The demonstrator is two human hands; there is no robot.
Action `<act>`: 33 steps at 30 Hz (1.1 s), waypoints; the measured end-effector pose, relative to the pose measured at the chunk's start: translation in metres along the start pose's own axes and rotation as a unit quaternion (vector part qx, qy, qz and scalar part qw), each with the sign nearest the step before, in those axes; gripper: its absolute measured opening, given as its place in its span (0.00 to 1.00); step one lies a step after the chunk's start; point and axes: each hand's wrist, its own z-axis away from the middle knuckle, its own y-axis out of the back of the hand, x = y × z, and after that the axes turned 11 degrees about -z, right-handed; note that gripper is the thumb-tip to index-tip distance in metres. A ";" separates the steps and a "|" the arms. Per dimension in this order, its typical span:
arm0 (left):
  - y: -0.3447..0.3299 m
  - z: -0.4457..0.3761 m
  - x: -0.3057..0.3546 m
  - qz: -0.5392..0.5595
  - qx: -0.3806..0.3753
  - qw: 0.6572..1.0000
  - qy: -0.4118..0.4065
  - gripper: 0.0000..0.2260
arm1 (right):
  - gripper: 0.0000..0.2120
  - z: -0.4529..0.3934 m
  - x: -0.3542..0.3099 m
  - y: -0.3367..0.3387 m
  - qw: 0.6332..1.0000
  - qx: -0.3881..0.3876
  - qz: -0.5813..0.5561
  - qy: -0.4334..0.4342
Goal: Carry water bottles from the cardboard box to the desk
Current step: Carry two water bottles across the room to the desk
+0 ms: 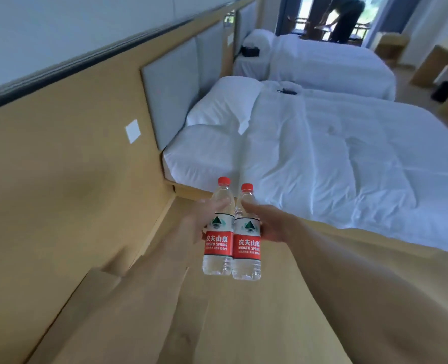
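Two water bottles are in transit, upright and touching side by side: the left hand [204, 219] has its fingers wrapped round the left bottle [218, 232], the right hand [270, 224] grips the right bottle [247, 237]. Both hang above the wooden floor beside the near bed [335, 158] (no cardboard box shows). A bench [438, 64] stands far off at right, so delivery remains.

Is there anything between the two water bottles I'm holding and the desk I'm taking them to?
The near bed lies ahead of the left bottle and right bottle, which the left hand and right hand hold. A desk-like piece stands far right; bare floor runs past the bed's foot.
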 end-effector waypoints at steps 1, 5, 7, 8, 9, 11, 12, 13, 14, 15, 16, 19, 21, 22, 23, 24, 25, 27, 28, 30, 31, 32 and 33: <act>-0.022 -0.004 0.008 -0.016 -0.014 1.000 -0.002 0.21 | 0.25 0.010 -0.003 0.022 1.000 0.014 -0.007 0.008; -0.114 -0.017 0.036 -0.075 -0.066 0.995 -0.016 0.24 | 0.28 0.058 -0.010 0.112 0.996 0.087 -0.007 0.026; -0.163 -0.020 0.049 -0.098 -0.089 0.991 -0.022 0.23 | 0.29 0.082 -0.011 0.159 0.993 0.109 -0.013 0.032; -0.188 -0.020 0.054 -0.107 -0.097 0.989 -0.025 0.23 | 0.29 0.095 -0.011 0.182 0.992 0.119 -0.016 0.031; -0.214 -0.020 0.059 -0.115 -0.106 0.987 -0.027 0.22 | 0.29 0.107 -0.011 0.204 0.991 0.130 -0.017 0.031; -0.263 -0.018 0.067 -0.131 -0.126 0.983 -0.033 0.22 | 0.28 0.131 -0.010 0.249 0.987 0.153 -0.019 0.036; -0.288 -0.018 0.072 -0.138 -0.136 0.980 -0.036 0.22 | 0.28 0.143 -0.010 0.271 0.986 0.163 -0.023 0.039; -0.312 -0.018 0.077 -0.144 -0.148 0.978 -0.039 0.22 | 0.28 0.155 -0.010 0.292 0.983 0.174 -0.032 0.043; -0.336 -0.016 0.081 -0.151 -0.161 0.974 -0.044 0.22 | 0.28 0.168 -0.008 0.312 0.980 0.186 -0.042 0.047; -0.359 -0.015 0.085 -0.158 -0.175 0.971 -0.049 0.22 | 0.28 0.180 -0.007 0.332 0.977 0.200 -0.051 0.052; -0.382 -0.013 0.089 -0.165 -0.189 0.966 -0.054 0.23 | 0.28 0.192 -0.005 0.351 0.973 0.214 -0.060 0.058; -0.449 -0.005 0.100 -0.181 -0.231 0.954 -0.066 0.23 | 0.27 0.229 0.002 0.404 0.961 0.252 -0.090 0.067; -0.490 0.002 0.109 -0.189 -0.262 0.943 -0.077 0.21 | 0.26 0.252 0.005 0.436 0.953 0.274 -0.104 0.074; -0.509 0.005 0.114 -0.195 -0.275 0.938 -0.081 0.20 | 0.25 0.264 0.008 0.451 0.949 0.287 -0.112 0.075; -0.527 0.010 0.119 -0.205 -0.289 0.931 -0.085 0.19 | 0.25 0.275 0.010 0.464 0.945 0.297 -0.118 0.074; -0.545 0.014 0.124 -0.217 -0.303 0.924 -0.090 0.19 | 0.25 0.286 0.013 0.476 0.941 0.306 -0.125 0.076; -0.562 0.017 0.128 -0.231 -0.316 0.915 -0.096 0.19 | 0.25 0.296 0.014 0.487 0.937 0.315 -0.131 0.079; -0.595 0.022 0.137 -0.257 -0.334 0.900 -0.110 0.20 | 0.23 0.315 0.018 0.509 0.927 0.335 -0.146 0.083; -0.610 0.023 0.141 -0.267 -0.342 0.893 -0.117 0.20 | 0.23 0.323 0.019 0.519 0.922 0.344 -0.154 0.084; -0.638 0.024 0.148 -0.281 -0.362 0.880 -0.129 0.18 | 0.21 0.336 0.021 0.538 0.912 0.361 -0.175 0.085; -0.652 0.024 0.150 -0.285 -0.373 0.873 -0.132 0.17 | 0.22 0.341 0.022 0.549 0.906 0.370 -0.186 0.085; -0.666 0.023 0.153 -0.288 -0.383 0.867 -0.135 0.16 | 0.23 0.345 0.022 0.559 0.900 0.379 -0.196 0.086; -0.679 0.021 0.156 -0.291 -0.392 0.862 -0.137 0.15 | 0.24 0.348 0.021 0.569 0.894 0.388 -0.206 0.088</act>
